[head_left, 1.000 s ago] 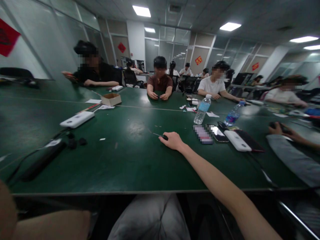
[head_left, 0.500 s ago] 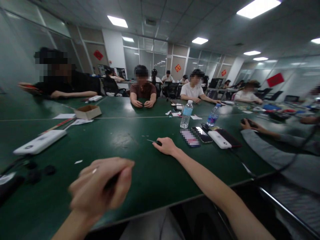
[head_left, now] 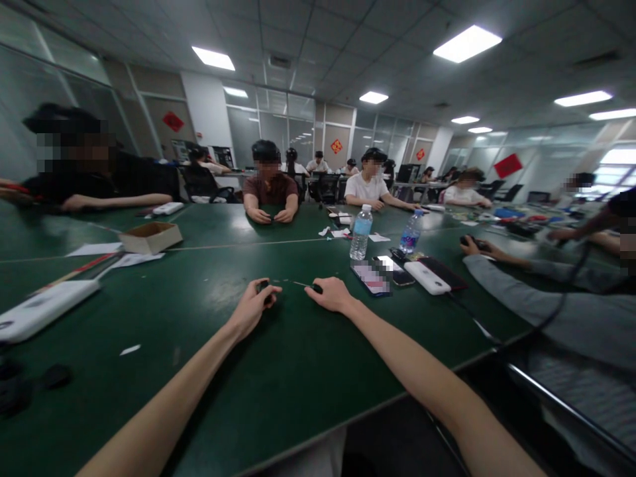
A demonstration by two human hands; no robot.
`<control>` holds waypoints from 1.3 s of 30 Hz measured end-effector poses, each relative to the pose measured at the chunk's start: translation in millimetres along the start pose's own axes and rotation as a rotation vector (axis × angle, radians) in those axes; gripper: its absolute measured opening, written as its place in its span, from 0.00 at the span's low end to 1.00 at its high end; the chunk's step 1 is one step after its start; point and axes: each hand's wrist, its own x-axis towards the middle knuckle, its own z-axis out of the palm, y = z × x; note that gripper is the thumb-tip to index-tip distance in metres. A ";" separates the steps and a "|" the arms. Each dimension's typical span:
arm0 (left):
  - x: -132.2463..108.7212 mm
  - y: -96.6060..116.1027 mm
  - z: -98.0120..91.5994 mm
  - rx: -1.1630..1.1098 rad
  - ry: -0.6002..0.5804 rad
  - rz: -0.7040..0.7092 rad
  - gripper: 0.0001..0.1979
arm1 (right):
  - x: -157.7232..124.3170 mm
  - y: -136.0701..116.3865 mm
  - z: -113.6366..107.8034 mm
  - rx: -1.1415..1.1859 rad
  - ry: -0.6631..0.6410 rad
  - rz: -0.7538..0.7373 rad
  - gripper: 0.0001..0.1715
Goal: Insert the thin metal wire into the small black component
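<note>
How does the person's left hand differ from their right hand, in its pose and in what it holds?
The left hand is curled, its fingers closed on a small dark object, while the right hand lies flatter, palm down. The right hand has a thin dark-handled pick at its fingertips, pointing toward the left hand; the left hand's object shows no such tip. Both hands are bare and close together over the green table.

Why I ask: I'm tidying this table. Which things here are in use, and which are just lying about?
In use: left hand, small black object; right hand, thin pointed tool.

Lying about: cardboard box, water bottle, phone, power bank.
</note>
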 end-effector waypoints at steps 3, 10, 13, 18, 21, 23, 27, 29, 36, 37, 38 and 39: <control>-3.7 5.1 -0.8 -0.135 -0.074 -0.040 0.13 | -0.4 -0.8 2.4 -0.032 0.021 0.010 0.28; -4.8 6.3 -2.6 -0.123 -0.100 -0.086 0.14 | -2.7 -1.9 4.7 -0.046 0.029 -0.020 0.28; -3.3 5.5 -2.6 -0.128 -0.081 -0.078 0.15 | -2.9 -3.7 6.6 -0.040 0.027 -0.049 0.29; 1.8 4.7 -4.8 -0.129 -0.041 -0.065 0.14 | -3.8 -8.8 6.7 -0.045 0.028 -0.082 0.29; 4.0 6.2 -6.5 -0.150 -0.080 -0.083 0.15 | -4.4 -11.0 5.1 -0.042 0.021 -0.073 0.29; 3.9 8.3 -6.8 -0.154 -0.110 -0.092 0.16 | -4.2 -12.2 4.6 -0.044 0.024 -0.065 0.29; 4.8 11.0 -5.0 -0.114 -0.138 -0.104 0.16 | -3.1 -15.2 5.7 -0.050 0.040 -0.056 0.28; 9.7 9.9 -3.2 -0.097 -0.133 -0.099 0.16 | -2.8 -16.8 6.5 -0.054 0.044 -0.046 0.29; 38.8 -3.4 1.6 -0.028 -0.095 -0.012 0.17 | 1.3 -21.5 9.4 -0.090 0.084 0.111 0.34; 40.5 -4.9 1.6 -0.026 -0.105 0.004 0.17 | 2.2 -22.1 9.9 -0.095 0.087 0.139 0.36; 41.2 -6.0 1.4 -0.027 -0.113 0.022 0.17 | 3.0 -22.8 10.3 -0.098 0.084 0.160 0.36; 41.0 -6.8 1.2 -0.027 -0.115 0.038 0.17 | 3.6 -23.3 10.5 -0.101 0.079 0.171 0.37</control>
